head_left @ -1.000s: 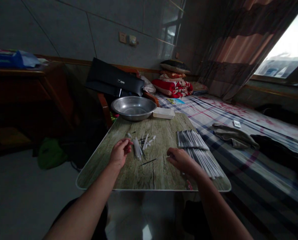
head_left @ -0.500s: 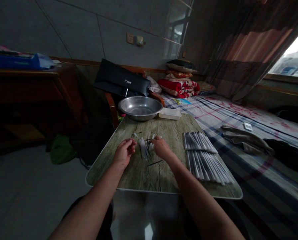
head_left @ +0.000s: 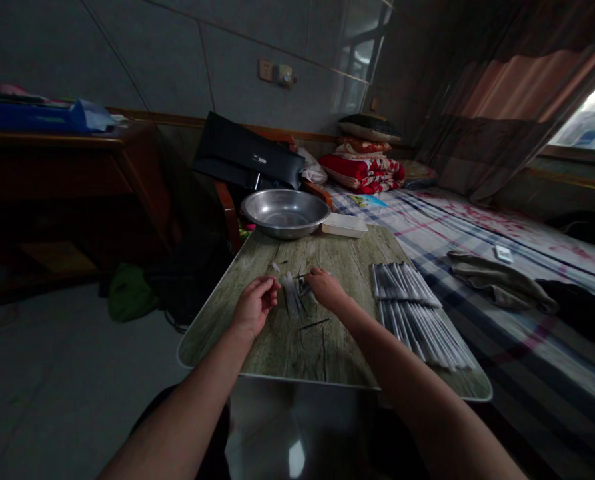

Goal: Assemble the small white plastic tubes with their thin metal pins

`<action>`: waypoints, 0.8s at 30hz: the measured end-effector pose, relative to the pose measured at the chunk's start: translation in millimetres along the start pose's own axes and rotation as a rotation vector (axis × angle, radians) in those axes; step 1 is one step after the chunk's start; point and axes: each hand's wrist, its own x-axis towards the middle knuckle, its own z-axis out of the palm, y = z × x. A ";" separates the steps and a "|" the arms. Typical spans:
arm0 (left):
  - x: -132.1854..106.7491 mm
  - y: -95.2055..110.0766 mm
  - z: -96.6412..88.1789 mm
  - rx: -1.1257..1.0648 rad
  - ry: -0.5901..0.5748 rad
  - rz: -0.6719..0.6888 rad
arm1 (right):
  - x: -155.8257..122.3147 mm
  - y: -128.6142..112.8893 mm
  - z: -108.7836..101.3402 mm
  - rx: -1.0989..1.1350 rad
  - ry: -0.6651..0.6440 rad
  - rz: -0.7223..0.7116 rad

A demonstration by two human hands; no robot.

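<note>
My left hand (head_left: pixel 256 303) hovers over the left half of the small table (head_left: pixel 277 353), its fingers curled and thumb against the forefinger. Anything in that pinch is too small to make out. Between the hands lies a loose pile of slim translucent pieces (head_left: pixel 291 292), with thin dark sticks among them. My right hand (head_left: pixel 324 288) reaches down to the pile's right side, fingertips together at a dark piece; what they hold is partly hidden. Nearer to me lies a single dark thin stick (head_left: pixel 314 325). To the right, pen-like white sticks (head_left: pixel 407 320) lie in two overlapping rows.
A wide metal basin (head_left: pixel 286 213) stands at the table's far end, beside a shallow white box (head_left: pixel 344 225). Behind them, a black case (head_left: pixel 250 157) leans on a wooden chair. A bed (head_left: pixel 422 220) adjoins the table's right side; a wooden desk (head_left: pixel 52 173) stands left.
The view has swung slightly left, so everything sits a little further right. My right hand's fingers have shifted slightly at the pile; my left hand keeps its curled pose.
</note>
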 end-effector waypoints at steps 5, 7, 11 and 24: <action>-5.4 -4.1 7.1 0.093 -0.035 0.008 | 0.0 -4.6 -19.4 0.105 0.133 -0.031; -6.8 -7.5 11.6 0.085 -0.078 0.029 | 0.5 -14.9 -28.2 0.181 0.215 -0.103; -3.9 -13.2 16.5 -0.105 -0.120 0.012 | 5.2 -37.3 -36.8 0.343 0.270 -0.285; 8.3 -4.1 4.0 -0.229 0.118 -0.069 | 37.4 20.1 4.1 0.072 0.059 0.185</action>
